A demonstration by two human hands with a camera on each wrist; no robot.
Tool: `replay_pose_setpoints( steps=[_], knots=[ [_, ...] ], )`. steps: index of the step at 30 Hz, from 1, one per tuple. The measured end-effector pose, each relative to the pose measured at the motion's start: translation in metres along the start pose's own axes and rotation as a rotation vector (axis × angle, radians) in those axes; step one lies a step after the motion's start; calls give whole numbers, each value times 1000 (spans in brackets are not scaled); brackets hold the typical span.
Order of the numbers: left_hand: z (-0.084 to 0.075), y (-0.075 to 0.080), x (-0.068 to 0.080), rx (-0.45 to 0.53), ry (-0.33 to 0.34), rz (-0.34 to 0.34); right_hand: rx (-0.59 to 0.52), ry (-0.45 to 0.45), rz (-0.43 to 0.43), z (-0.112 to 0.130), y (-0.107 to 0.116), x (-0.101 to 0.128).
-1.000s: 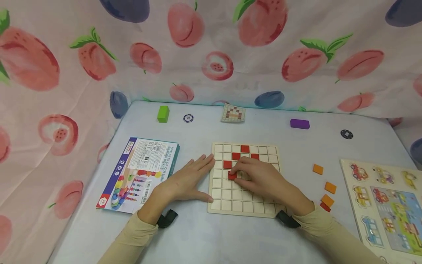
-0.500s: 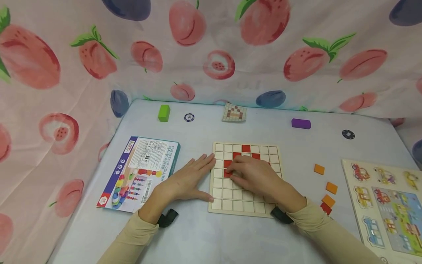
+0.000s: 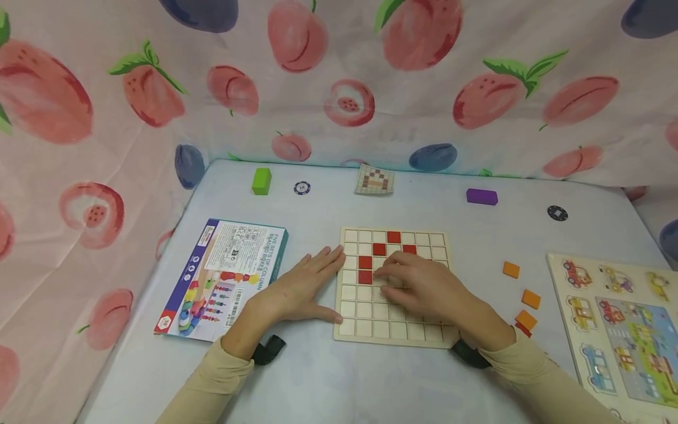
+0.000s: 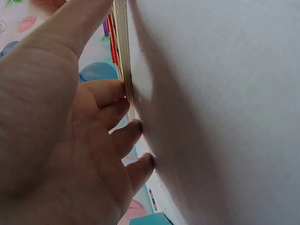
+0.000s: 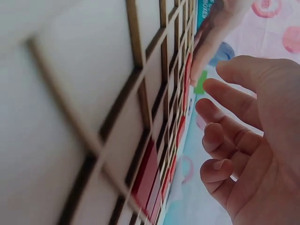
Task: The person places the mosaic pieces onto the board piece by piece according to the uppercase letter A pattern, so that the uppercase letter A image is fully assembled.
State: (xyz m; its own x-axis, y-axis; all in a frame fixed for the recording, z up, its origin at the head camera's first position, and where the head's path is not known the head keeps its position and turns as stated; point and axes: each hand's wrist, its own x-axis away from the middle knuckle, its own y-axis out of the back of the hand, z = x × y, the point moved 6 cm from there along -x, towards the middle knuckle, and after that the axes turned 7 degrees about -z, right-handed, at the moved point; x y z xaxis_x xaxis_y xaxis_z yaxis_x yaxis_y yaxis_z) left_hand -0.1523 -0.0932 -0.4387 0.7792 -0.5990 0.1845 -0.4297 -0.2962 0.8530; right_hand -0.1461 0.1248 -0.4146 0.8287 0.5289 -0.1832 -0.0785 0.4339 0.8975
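Over the gridded wooden board, right hand hovers loosely curled, empty; left hand lies flat. Small red square tiles (light, stiff, probably slippery) want edge pinches.

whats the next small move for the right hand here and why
Probably lift the right hand off the grid board and reach for a loose orange tile to its right. The hand's grip looks empty, a red tile already sits in its cell, and the left hand steadies the board's edge.
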Motion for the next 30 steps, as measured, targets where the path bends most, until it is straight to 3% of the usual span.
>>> replay_pose_setpoints(
  steps=[11,21,30],
  knots=[
    [-1,1,1,14,-6,-9,10,-155,-59,-34,24,45],
    [0,1,1,19,-13,-11,28,-296,-101,-68,43,102],
    [-1,1,2,13,-19,-19,82,-454,-19,-101,57,149]
  ],
)
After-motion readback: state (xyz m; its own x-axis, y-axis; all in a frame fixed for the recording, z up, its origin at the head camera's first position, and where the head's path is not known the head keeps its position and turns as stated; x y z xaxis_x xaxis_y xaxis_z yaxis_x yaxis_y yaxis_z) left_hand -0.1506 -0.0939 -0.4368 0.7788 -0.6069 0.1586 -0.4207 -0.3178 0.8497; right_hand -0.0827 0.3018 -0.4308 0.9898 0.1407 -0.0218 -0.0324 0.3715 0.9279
